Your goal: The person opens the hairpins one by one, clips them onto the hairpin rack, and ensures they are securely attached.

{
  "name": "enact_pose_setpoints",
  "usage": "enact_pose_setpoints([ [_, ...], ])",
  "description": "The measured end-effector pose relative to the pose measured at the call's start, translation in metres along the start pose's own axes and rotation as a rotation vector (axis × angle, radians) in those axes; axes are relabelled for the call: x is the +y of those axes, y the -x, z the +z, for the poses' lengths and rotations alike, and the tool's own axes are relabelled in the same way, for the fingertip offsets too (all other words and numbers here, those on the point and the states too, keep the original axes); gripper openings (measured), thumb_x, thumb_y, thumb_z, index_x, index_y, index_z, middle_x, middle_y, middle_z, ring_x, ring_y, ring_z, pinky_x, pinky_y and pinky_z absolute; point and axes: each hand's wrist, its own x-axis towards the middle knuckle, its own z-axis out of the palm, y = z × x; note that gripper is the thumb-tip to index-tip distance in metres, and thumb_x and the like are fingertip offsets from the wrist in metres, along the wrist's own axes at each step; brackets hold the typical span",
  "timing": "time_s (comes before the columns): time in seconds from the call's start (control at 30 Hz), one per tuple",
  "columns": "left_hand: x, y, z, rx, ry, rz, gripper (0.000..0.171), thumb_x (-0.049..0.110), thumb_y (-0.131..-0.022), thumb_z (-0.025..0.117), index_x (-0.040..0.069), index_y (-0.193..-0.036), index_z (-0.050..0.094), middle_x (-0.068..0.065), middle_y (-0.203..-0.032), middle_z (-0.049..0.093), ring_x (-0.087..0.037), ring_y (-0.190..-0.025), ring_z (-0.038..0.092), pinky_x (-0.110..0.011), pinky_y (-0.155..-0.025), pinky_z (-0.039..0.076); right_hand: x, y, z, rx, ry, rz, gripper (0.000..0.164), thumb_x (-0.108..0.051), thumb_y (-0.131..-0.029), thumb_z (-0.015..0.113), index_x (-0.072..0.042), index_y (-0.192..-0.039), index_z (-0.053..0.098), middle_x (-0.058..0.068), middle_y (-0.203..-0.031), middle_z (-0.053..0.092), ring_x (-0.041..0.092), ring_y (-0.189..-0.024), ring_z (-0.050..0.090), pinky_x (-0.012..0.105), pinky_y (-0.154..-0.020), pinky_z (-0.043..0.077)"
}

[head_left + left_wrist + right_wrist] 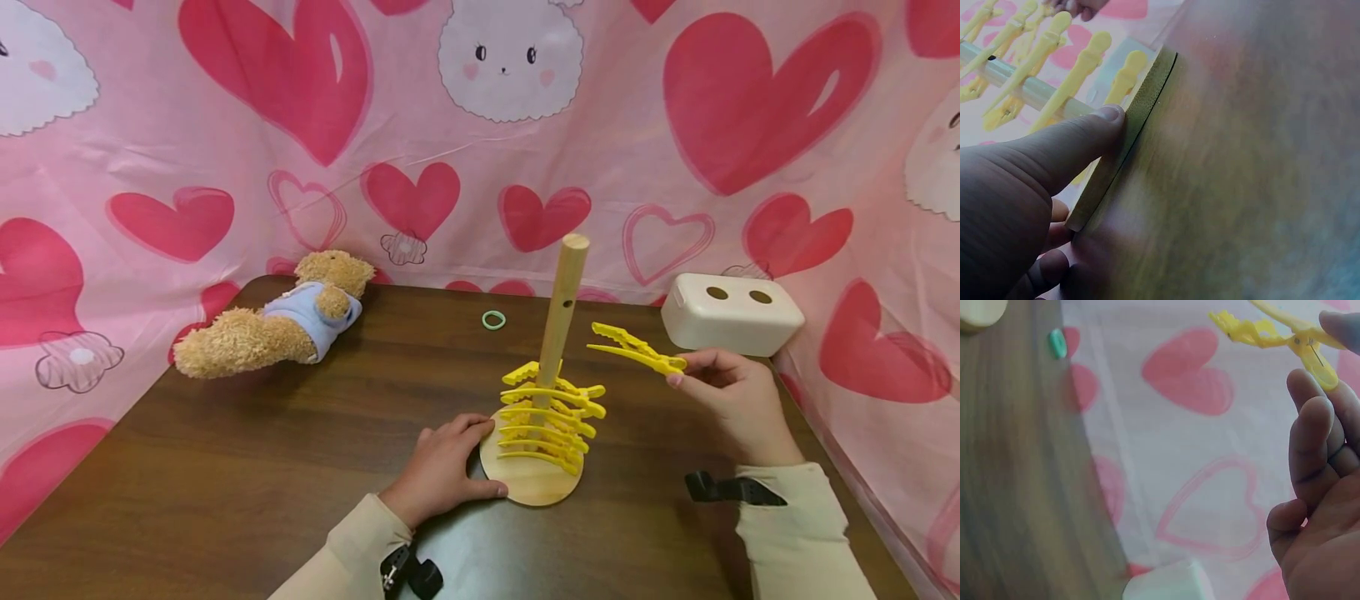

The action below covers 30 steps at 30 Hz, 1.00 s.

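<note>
My right hand (738,408) pinches a yellow alligator hair clip (651,359) by its tail end, to the right of the post and off the table. In the right wrist view the held hair clip (1304,340) has its toothed jaws spread apart. A wooden stand with a round base (543,493) and an upright post (564,292) is before me. Several yellow clips (557,419) are clamped across the post's lower part, one above another. My left hand (442,468) grips the base's left side; its thumb (1094,128) presses the rim in the left wrist view.
A teddy bear (315,321) in a blue top lies at the back left. Behind the post is a small green ring (493,320). A white box (731,321) with two round holes stands at the back right. Heart-printed pink cloth (480,142) surrounds the dark wooden table (262,475).
</note>
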Motion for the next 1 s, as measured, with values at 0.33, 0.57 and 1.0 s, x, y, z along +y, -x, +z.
enact_pose_setpoints([
  [0.33,0.0,0.0,0.0,0.005,0.0,0.005,0.093,0.068,-0.075,0.076,0.016,-0.149,0.051,-0.002,-0.145,0.05,-0.022,-0.128,0.05,-0.04,-0.087,0.035,-0.027,0.01,0.004,-0.072,-0.081,-0.073,0.017,0.012,-0.082,0.075,0.005,-0.097,0.071,-0.003,-0.092,0.072,0.011,-0.076,0.063,0.019,-0.067,0.054],
  [0.57,0.001,0.0,0.0,0.019,0.0,0.002,0.092,0.07,-0.076,0.074,0.016,-0.148,0.052,-0.002,-0.145,0.051,-0.022,-0.128,0.05,-0.042,-0.087,0.035,-0.04,0.015,0.015,-0.14,-0.244,-0.149,0.025,0.022,-0.078,0.072,0.007,-0.098,0.071,0.003,-0.096,0.069,0.011,-0.079,0.064,0.019,-0.071,0.055],
  [1.0,0.005,0.0,0.0,0.016,-0.021,-0.023,0.095,0.068,-0.075,0.077,0.016,-0.149,0.05,-0.003,-0.145,0.051,-0.024,-0.128,0.05,-0.042,-0.085,0.035,-0.05,0.019,0.02,-0.184,-0.254,-0.183,0.025,0.023,-0.077,0.071,0.008,-0.097,0.069,0.005,-0.094,0.067,0.012,-0.079,0.064,0.021,-0.071,0.055],
])
